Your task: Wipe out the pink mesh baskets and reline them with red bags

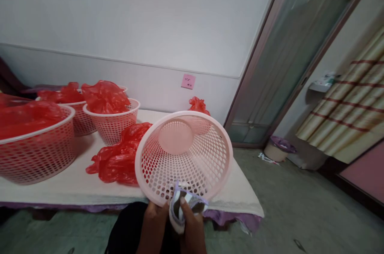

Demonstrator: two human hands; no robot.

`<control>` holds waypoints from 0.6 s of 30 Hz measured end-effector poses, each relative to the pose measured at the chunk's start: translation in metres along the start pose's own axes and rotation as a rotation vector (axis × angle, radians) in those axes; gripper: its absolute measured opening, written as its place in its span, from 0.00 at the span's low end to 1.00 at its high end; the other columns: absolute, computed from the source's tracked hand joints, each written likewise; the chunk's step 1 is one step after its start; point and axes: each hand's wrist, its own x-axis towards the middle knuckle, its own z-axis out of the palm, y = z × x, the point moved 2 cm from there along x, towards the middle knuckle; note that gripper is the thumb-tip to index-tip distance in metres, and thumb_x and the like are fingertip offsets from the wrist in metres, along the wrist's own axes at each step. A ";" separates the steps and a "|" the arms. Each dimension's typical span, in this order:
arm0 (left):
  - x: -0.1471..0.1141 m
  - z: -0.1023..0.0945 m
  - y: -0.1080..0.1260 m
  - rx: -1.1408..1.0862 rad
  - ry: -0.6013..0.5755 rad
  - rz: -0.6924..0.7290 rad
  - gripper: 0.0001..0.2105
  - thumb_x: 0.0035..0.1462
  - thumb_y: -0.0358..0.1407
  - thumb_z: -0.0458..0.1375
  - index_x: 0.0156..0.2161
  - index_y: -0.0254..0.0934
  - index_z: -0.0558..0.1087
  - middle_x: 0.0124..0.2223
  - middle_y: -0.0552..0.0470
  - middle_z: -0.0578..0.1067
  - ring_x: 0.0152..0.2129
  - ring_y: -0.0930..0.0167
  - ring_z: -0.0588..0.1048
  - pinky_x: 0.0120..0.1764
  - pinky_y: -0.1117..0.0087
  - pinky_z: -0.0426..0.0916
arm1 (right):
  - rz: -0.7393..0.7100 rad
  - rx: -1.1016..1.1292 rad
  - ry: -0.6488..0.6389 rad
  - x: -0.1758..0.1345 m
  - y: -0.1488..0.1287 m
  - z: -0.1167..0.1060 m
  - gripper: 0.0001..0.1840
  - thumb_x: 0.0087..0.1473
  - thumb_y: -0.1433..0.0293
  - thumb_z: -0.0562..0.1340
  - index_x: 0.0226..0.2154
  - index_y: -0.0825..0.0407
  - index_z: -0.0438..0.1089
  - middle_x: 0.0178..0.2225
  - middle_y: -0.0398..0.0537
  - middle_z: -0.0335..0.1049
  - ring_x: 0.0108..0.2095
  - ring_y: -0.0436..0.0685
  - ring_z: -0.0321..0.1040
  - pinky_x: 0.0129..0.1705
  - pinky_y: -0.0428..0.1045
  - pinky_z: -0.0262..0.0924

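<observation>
Pink basket (183,156) tilts, mouth toward the near side, at the edge of the white-covered platform (241,192); from below, the left hand (154,222) is closed on its lower rim, the right hand (193,226), thumb uppermost, pinches a patterned cloth (175,211) there; beyond stand a pale wall (135,18) and glass door (261,62)

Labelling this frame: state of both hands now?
Left hand: at the tilted pink basket; grip can't be told.
Right hand: closed, holding the patterned cloth.

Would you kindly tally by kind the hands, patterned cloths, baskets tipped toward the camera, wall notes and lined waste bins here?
Hands (left hand, right hand): 2
Patterned cloth: 1
Tipped pink basket: 1
Sticky note: 1
Lined waste bin: 1
Total: 6
</observation>
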 end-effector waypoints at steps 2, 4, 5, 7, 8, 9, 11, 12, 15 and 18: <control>-0.001 -0.001 0.006 0.051 0.009 0.008 0.24 0.41 0.36 0.69 0.45 0.33 0.74 0.40 0.45 0.81 0.40 0.59 0.79 0.40 0.64 0.74 | 0.026 -0.007 0.000 -0.001 0.000 0.001 0.30 0.42 0.59 0.70 0.46 0.55 0.69 0.35 0.51 0.78 0.40 0.65 0.75 0.42 0.56 0.69; -0.001 -0.002 0.008 0.060 0.030 0.012 0.23 0.39 0.36 0.70 0.43 0.33 0.75 0.38 0.45 0.82 0.39 0.59 0.79 0.39 0.63 0.74 | 0.029 -0.017 -0.020 0.000 0.001 0.002 0.28 0.42 0.59 0.69 0.44 0.55 0.69 0.35 0.51 0.78 0.41 0.65 0.75 0.43 0.56 0.68; 0.000 -0.002 0.008 0.058 0.037 0.007 0.22 0.38 0.36 0.70 0.42 0.33 0.75 0.38 0.45 0.82 0.38 0.59 0.79 0.39 0.63 0.75 | 0.030 -0.019 -0.030 0.000 0.001 0.002 0.26 0.43 0.59 0.69 0.43 0.55 0.69 0.35 0.51 0.78 0.41 0.64 0.75 0.43 0.55 0.68; 0.002 -0.003 0.006 0.058 0.039 -0.015 0.21 0.37 0.34 0.71 0.40 0.33 0.76 0.37 0.45 0.82 0.37 0.59 0.80 0.40 0.62 0.75 | 0.029 -0.018 -0.031 0.002 0.003 0.001 0.26 0.42 0.59 0.69 0.43 0.55 0.69 0.35 0.50 0.78 0.39 0.63 0.75 0.43 0.55 0.68; 0.004 -0.005 0.005 0.061 0.039 -0.032 0.20 0.36 0.33 0.71 0.38 0.33 0.76 0.36 0.44 0.82 0.37 0.59 0.80 0.39 0.62 0.75 | 0.026 -0.018 -0.017 0.003 0.004 -0.001 0.27 0.42 0.60 0.69 0.44 0.55 0.69 0.35 0.50 0.78 0.39 0.63 0.75 0.42 0.54 0.68; 0.007 -0.008 0.004 0.064 0.040 -0.049 0.19 0.35 0.32 0.72 0.37 0.32 0.76 0.36 0.44 0.82 0.37 0.59 0.80 0.39 0.62 0.76 | 0.018 -0.019 0.009 0.006 0.003 -0.004 0.28 0.41 0.60 0.69 0.45 0.54 0.69 0.36 0.49 0.78 0.39 0.63 0.75 0.42 0.54 0.68; 0.013 -0.018 0.006 0.063 0.059 -0.070 0.18 0.36 0.32 0.71 0.36 0.32 0.75 0.37 0.43 0.81 0.37 0.60 0.80 0.38 0.63 0.76 | -0.021 -0.040 0.079 0.011 -0.003 -0.015 0.29 0.40 0.62 0.70 0.46 0.53 0.68 0.36 0.47 0.78 0.39 0.62 0.75 0.41 0.53 0.68; 0.016 -0.023 0.009 0.055 0.070 -0.069 0.18 0.38 0.33 0.71 0.38 0.32 0.75 0.37 0.43 0.81 0.37 0.61 0.80 0.39 0.64 0.76 | -0.047 -0.062 0.111 0.015 -0.009 -0.021 0.29 0.39 0.62 0.70 0.46 0.52 0.69 0.36 0.46 0.78 0.39 0.62 0.75 0.41 0.52 0.68; 0.024 -0.039 0.024 0.014 0.071 -0.049 0.20 0.48 0.39 0.66 0.46 0.33 0.73 0.39 0.44 0.81 0.37 0.63 0.80 0.40 0.66 0.75 | -0.166 -0.183 0.157 0.025 -0.032 -0.038 0.26 0.39 0.63 0.69 0.43 0.55 0.71 0.35 0.47 0.78 0.37 0.61 0.75 0.41 0.52 0.67; 0.026 -0.041 0.031 -0.013 0.040 -0.065 0.23 0.48 0.37 0.64 0.50 0.32 0.70 0.38 0.44 0.81 0.35 0.62 0.80 0.39 0.62 0.75 | -0.282 -0.318 0.165 0.031 -0.049 -0.046 0.26 0.40 0.60 0.70 0.41 0.56 0.71 0.38 0.50 0.78 0.41 0.62 0.73 0.46 0.52 0.65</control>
